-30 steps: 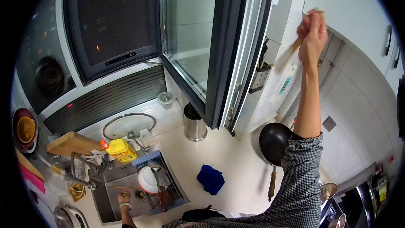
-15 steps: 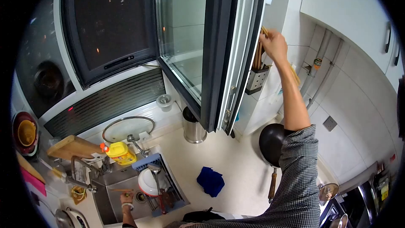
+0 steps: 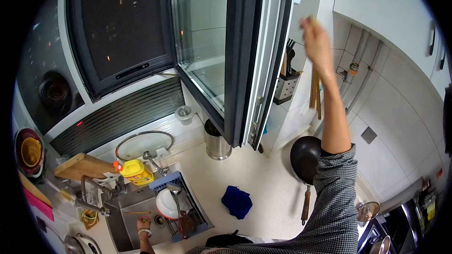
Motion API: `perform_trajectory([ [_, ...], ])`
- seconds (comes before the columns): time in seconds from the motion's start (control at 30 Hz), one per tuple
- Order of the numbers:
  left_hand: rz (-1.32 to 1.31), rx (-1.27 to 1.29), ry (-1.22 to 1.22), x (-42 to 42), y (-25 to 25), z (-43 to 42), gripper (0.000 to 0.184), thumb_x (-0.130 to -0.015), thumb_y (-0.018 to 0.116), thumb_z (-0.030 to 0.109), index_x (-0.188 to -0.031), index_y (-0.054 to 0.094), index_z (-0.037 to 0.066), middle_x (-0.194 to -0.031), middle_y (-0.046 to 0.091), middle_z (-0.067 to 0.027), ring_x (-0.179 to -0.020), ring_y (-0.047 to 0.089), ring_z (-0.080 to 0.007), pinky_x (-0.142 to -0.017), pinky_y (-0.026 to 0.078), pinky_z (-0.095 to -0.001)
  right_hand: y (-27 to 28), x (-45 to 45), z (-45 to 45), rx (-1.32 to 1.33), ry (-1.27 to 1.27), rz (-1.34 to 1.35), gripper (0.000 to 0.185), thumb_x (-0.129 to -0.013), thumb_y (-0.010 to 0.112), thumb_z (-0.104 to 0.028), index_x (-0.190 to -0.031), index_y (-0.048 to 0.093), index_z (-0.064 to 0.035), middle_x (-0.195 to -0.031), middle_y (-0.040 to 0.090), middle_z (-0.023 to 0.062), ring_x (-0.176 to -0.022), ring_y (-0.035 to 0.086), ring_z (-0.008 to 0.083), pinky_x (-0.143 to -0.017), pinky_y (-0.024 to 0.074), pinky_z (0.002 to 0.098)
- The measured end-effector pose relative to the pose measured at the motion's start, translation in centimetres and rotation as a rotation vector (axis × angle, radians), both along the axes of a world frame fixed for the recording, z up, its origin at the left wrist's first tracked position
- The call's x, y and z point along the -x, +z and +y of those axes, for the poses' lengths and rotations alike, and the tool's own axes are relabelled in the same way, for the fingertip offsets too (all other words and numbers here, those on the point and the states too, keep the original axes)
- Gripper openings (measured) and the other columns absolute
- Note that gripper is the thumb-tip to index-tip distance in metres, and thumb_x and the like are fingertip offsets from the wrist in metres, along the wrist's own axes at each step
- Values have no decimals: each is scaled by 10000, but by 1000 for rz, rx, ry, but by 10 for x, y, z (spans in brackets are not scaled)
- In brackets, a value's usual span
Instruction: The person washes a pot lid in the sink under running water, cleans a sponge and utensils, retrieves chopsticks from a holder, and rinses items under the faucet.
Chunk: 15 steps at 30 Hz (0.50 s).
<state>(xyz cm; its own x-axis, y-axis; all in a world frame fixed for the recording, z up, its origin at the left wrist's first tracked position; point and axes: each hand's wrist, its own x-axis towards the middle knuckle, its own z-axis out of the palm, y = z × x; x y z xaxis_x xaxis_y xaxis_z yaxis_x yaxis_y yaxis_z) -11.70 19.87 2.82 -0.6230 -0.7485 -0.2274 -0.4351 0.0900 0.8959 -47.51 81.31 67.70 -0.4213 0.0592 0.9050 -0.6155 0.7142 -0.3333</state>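
Note:
My right hand (image 3: 316, 44) is raised beside the wall and closed round several wooden chopsticks (image 3: 314, 91), which hang below it, partly behind the wrist. To their left, the perforated metal utensil holder (image 3: 286, 88) is on the wall, with dark utensils and a wooden piece standing in it. Low over the sink (image 3: 129, 233), my left hand (image 3: 144, 225) has its fingers closed; something small shows at them, too unclear to name. A thin wooden stick (image 3: 137, 213) is just above that hand.
The open window sash (image 3: 242, 61) stands left of the utensil holder. A black pan (image 3: 305, 160) and a blue cloth (image 3: 237, 202) lie on the counter. Beside the sink are a yellow bottle (image 3: 135, 172) and a rack (image 3: 200, 216) with a white bowl (image 3: 167, 204) and utensils.
My right hand first moved left to the utensil holder, then came back slightly right and up, with chopsticks hanging from it. My left hand has stayed over the sink.

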Motion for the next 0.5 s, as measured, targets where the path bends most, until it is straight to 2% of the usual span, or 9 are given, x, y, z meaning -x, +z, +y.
perform_trajectory([
  [0.03, 58, 11, 1, 0, 7, 7, 173, -656, 650, 109, -812, 623, 38, -694, 629, -108, -641, 601, -166, -590, 487, -302, -14, 10, -4, -6, -17, -83, 264, -887, 490, -252, -907, 582, -5, -770, 623, 185, -709, 615, 285, -640, 467, 382],
  [0.07, 60, 10, 0, 2, 14, 12, 173, -656, 650, 109, -812, 623, 38, -694, 629, -108, -641, 601, -166, -590, 487, -302, -30, 32, 1, -37, -54, -86, 351, -832, 574, -320, -908, 587, 22, -745, 610, 212, -703, 614, 308, -655, 470, 381],
  [0.1, -19, 58, 0, 3, 18, 15, 177, -654, 655, 115, -813, 626, 42, -695, 631, -110, -647, 606, -169, -595, 488, -304, -35, 39, -3, -26, -154, -173, 451, -757, 651, -388, -822, 599, 55, -708, 607, 225, -677, 608, 332, -646, 469, 386],
  [0.17, -94, 108, 6, 6, 26, 18, 181, -652, 661, 120, -814, 628, 45, -696, 634, -112, -654, 610, -173, -600, 488, -307, -40, 51, -7, -30, -169, -293, 496, -701, 693, -419, -718, 599, 68, -688, 607, 235, -668, 607, 356, -646, 472, 405],
  [0.27, -119, 234, -28, 6, 12, 10, 194, -647, 668, 121, -822, 629, 47, -696, 634, -106, -655, 606, -168, -609, 489, -310, -38, 71, -13, -80, -185, -236, 434, -668, 721, -363, -688, 609, 56, -716, 609, 252, -714, 607, 393, -656, 477, 431],
  [0.37, 108, -26, -57, 3, -5, -5, 195, -644, 675, 129, -816, 633, 48, -695, 634, -96, -660, 602, -156, -622, 491, -300, -34, 95, -4, -118, -237, -202, 371, -675, 709, -294, -683, 602, 62, -721, 602, 262, -723, 600, 407, -663, 475, 441],
  [0.4, 162, -65, -47, 4, 6, 7, 88, -716, 568, 59, -733, 484, 78, -662, 499, -48, -632, 482, -145, -568, 423, -291, -35, 98, -2, -135, -256, -167, 308, -692, 675, -230, -700, 598, 68, -721, 596, 270, -718, 591, 421, -663, 473, 454],
  [0.43, 220, -105, -37, 5, 8, 12, 221, -788, 461, -10, -651, 334, 108, -630, 364, 0, -605, 362, -134, -514, 354, -282, -36, 98, -1, -134, -255, -167, 308, -692, 675, -230, -700, 598, 68, -721, 596, 270, -718, 591, 421, -663, 473, 454],
  [0.5, 219, -126, -45, 2, 12, 13, 163, -786, 460, -9, -673, 388, 83, -647, 416, -14, -609, 392, -137, -519, 366, -283, -32, 93, -1, -174, -255, -206, 280, -708, 652, -202, -731, 600, 72, -716, 590, 277, -712, 588, 424, -659, 471, 463],
])
